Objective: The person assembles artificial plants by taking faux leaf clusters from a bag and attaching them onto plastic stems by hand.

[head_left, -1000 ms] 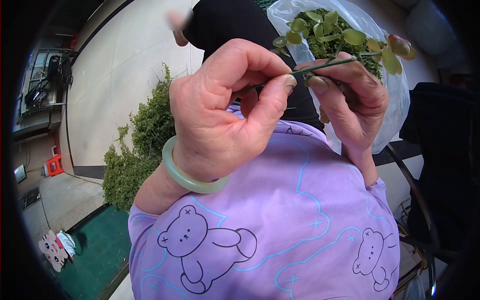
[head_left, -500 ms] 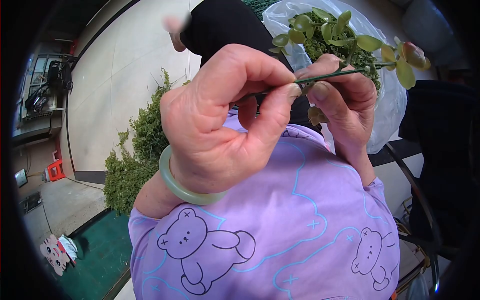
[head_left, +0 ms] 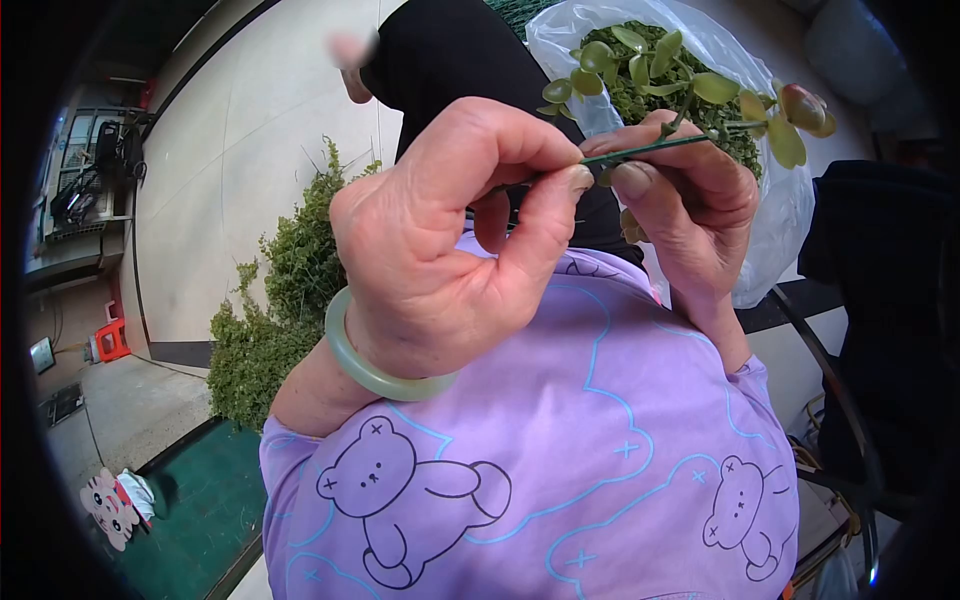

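A leafy sprig [head_left: 715, 88] that looks artificial spans my two hands, with rounded green leaves and a reddish tip at the right. Its thin dark-green stem [head_left: 655, 148] runs nearly level, rising a little rightward. My left hand [head_left: 450, 230], wearing a pale green bangle [head_left: 375, 375] at the wrist, pinches the stem's left end between thumb and index finger. Closed around the same stem farther right is my right hand [head_left: 695, 200], thumb in front and fingers behind. A small brownish leaf shows below the right thumb, mostly hidden.
Beyond my right hand, a clear plastic bag [head_left: 785, 225] holds bushy greenery [head_left: 640, 100]. More green foliage [head_left: 290, 290] is heaped on my left. A green surface [head_left: 200, 510] lies lower left, and a dark chair-like frame [head_left: 835, 375] stands at the right.
Both hands and the sprig have shifted slightly left. The small leaf cluster under my right thumb is more hidden now. Both grips stay the same.
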The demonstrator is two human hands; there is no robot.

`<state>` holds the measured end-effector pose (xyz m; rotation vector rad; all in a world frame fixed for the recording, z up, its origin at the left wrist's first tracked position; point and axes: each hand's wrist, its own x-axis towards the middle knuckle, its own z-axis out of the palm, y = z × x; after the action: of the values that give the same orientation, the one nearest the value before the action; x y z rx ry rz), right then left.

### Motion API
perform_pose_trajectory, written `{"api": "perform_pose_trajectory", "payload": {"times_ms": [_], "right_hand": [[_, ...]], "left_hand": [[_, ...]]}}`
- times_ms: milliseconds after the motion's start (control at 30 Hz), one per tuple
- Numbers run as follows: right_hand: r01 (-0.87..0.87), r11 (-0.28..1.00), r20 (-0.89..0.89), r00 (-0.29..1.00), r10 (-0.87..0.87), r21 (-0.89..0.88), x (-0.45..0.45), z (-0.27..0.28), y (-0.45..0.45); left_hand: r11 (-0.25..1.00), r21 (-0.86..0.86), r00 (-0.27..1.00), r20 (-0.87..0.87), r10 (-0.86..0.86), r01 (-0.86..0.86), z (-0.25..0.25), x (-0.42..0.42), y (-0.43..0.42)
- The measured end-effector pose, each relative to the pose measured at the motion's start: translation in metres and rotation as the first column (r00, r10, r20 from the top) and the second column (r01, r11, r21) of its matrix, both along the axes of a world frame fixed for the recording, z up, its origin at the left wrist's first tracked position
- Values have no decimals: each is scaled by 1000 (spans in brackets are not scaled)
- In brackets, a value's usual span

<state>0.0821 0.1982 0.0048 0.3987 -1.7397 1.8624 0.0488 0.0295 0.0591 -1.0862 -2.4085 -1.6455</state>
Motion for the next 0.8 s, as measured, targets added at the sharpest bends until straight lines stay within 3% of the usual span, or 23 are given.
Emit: {"api": "perform_pose_trajectory", "payload": {"times_ms": [133, 267, 533, 733, 800], "right_hand": [[67, 997, 79, 994, -69, 25, 6, 7, -4], [93, 991, -134, 988, -80, 96, -4, -1, -7], [61, 998, 125, 990, -62, 7, 7, 6, -1], [138, 973, -86, 988, -124, 184, 0, 3, 2], [158, 962, -83, 986, -143, 221, 1, 6, 2]], "left_hand": [[1000, -18, 999, -34, -1, 0, -2, 0, -1], [1000, -26, 998, -55, -8, 7, -4, 1, 0], [992, 125, 981, 186, -51, 28, -5, -2, 0], [999, 47, 994, 105, 4, -9, -5, 0, 1], [1000, 14, 995, 94, 17, -19, -4, 1, 0]]}}
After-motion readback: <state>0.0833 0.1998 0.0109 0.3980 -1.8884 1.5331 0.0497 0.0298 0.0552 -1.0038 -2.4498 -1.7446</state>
